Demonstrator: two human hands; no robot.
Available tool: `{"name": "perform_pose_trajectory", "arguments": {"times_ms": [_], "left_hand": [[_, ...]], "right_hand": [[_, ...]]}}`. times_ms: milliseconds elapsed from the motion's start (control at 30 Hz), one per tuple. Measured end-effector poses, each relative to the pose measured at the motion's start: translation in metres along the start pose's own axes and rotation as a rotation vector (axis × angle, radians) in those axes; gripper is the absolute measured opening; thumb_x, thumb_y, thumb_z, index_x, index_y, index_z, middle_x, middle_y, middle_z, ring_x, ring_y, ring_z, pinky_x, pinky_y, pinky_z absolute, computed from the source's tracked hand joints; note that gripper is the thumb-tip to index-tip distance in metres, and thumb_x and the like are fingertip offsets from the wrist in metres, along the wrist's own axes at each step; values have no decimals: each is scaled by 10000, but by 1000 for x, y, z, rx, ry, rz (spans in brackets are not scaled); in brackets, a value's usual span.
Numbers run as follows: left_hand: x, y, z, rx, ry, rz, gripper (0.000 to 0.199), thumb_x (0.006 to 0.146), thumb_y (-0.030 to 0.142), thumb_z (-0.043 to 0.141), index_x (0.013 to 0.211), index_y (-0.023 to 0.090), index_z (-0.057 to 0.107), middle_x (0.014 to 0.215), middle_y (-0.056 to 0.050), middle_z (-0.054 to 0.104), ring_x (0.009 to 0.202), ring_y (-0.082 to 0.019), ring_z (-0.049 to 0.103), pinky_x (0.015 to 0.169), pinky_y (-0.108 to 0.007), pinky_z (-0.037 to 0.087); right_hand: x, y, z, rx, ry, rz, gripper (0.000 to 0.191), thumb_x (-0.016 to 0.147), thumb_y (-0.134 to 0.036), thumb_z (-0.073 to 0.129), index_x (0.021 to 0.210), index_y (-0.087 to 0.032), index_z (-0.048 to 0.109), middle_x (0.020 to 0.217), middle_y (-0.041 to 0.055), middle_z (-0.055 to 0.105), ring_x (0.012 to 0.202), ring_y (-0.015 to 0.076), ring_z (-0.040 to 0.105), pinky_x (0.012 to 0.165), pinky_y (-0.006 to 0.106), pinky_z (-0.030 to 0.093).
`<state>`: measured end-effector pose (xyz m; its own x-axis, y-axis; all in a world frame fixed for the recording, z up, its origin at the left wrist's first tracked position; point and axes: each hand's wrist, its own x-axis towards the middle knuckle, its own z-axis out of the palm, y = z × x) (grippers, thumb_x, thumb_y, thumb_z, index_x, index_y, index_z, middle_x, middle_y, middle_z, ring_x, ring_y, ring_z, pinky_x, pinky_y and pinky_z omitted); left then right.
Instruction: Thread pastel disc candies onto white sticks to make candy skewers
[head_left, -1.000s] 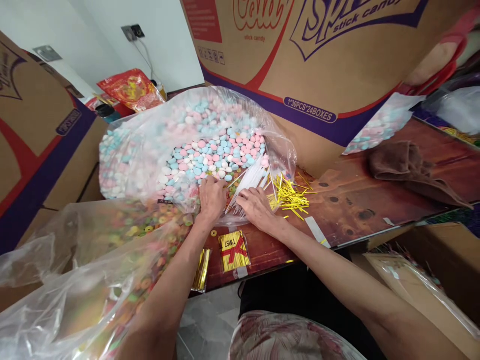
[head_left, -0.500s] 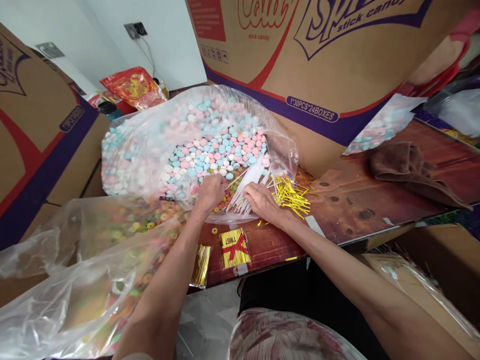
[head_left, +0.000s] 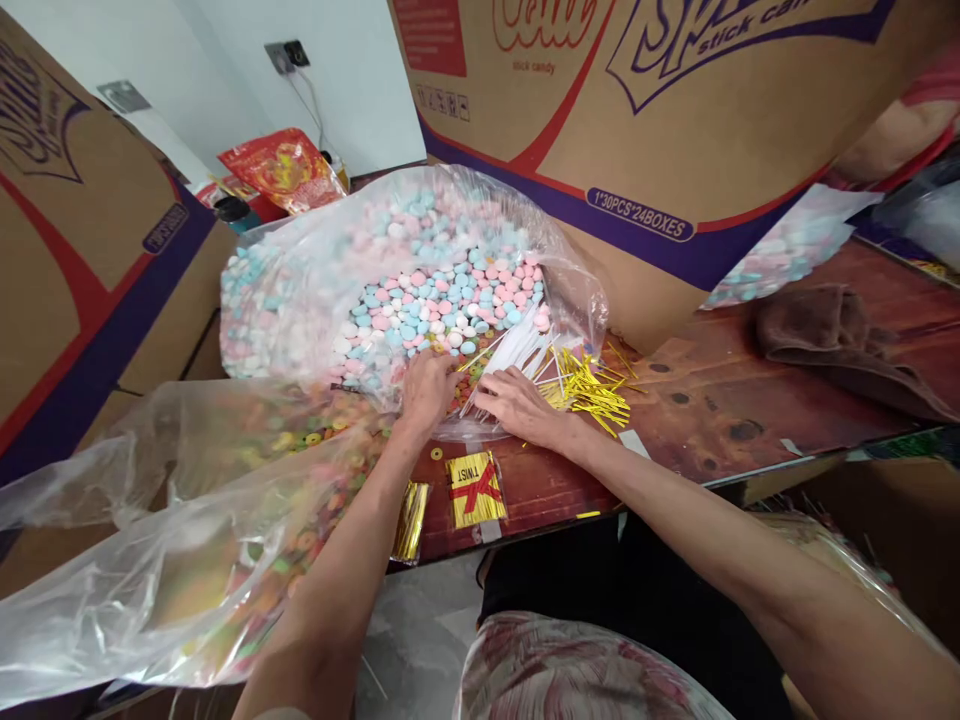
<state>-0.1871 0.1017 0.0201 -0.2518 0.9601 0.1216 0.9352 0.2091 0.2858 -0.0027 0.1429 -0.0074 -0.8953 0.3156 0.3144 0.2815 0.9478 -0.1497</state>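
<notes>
My left hand (head_left: 429,392) is closed over the near edge of the candy heap; whatever its fingers pinch is hidden. Just to the right, my right hand (head_left: 517,405) has bent fingers pressed together at the lower ends of a loose bundle of thin white sticks (head_left: 525,345). Small ring-shaped candies (head_left: 466,385) lie between the hands. Behind them, a large clear bag (head_left: 300,260) lies open, full of pink, blue and white round candies (head_left: 450,290). A pile of gold twist ties (head_left: 596,390) lies right of the sticks.
Packs of gold ties (head_left: 474,490) lie near the table's front edge. A clear bag of ring candies (head_left: 225,560) spreads at left. Tall cartons (head_left: 540,150) stand behind and at left. A brown cloth (head_left: 840,330) lies at right. Another person's arm (head_left: 900,135) shows far right.
My right hand has slid slightly left along the lower ends of the sticks, closer to my left hand. The whole view has shifted a little.
</notes>
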Motion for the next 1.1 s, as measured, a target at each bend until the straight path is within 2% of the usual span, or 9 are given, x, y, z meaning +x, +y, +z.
{"name": "perform_pose_trajectory", "arguments": {"times_ms": [167,300,533,633,767,833,1000,1100], "left_hand": [[2,9,2,31,-31,-92,205,905,225,555,898,192,757,985,-105,701,980,-245,622,849,-329,451],[0,8,5,90,4,-96,240,949,231,485,939,170,718,1073,-144,691,1065,-282,604,873,-355,439],[3,-3,6,-10,3,-112,147,945,250,520,840,199,610,973,-92,677,992,-252,598,835,-342,429],[4,-3,6,-24,21,-116,146,947,258,518,817,211,564,955,-84,661,976,-248,589,816,-338,418],[1,-2,3,-82,78,-125,149,930,232,519,783,218,504,932,-83,630,946,-243,567,792,-334,403],[-1,-1,-1,-175,112,-123,172,924,216,509,756,222,471,857,-55,601,868,-218,548,757,-319,391],[-16,-1,-12,-546,157,-119,169,908,210,490,744,223,452,649,35,481,639,-147,450,630,-271,347],[-30,0,-9,-690,120,-124,131,888,224,506,758,216,488,632,41,485,600,-131,438,589,-259,336]], "right_hand": [[7,11,11,79,25,91,161,1013,-167,502,929,-147,637,946,104,614,865,243,515,770,342,346],[6,14,15,138,98,148,159,998,-108,460,921,-153,592,940,113,612,866,245,509,781,344,356],[9,14,-3,309,315,197,204,1029,-150,402,911,-189,564,854,53,634,821,207,551,802,326,352],[15,7,-8,307,232,139,227,1037,-157,412,937,-180,615,852,46,646,815,191,559,777,302,369],[22,-5,-6,103,-29,75,215,999,-128,498,926,-175,695,888,65,666,839,204,561,711,304,361],[23,-9,-7,5,-120,42,215,994,-133,515,921,-178,712,884,70,668,843,211,564,702,313,357],[14,-3,-24,-39,-176,99,238,956,-93,520,939,-182,740,840,73,676,811,212,576,692,322,356],[7,3,-32,139,-163,196,264,909,-67,517,919,-179,755,810,64,681,753,191,573,664,308,354]]}}
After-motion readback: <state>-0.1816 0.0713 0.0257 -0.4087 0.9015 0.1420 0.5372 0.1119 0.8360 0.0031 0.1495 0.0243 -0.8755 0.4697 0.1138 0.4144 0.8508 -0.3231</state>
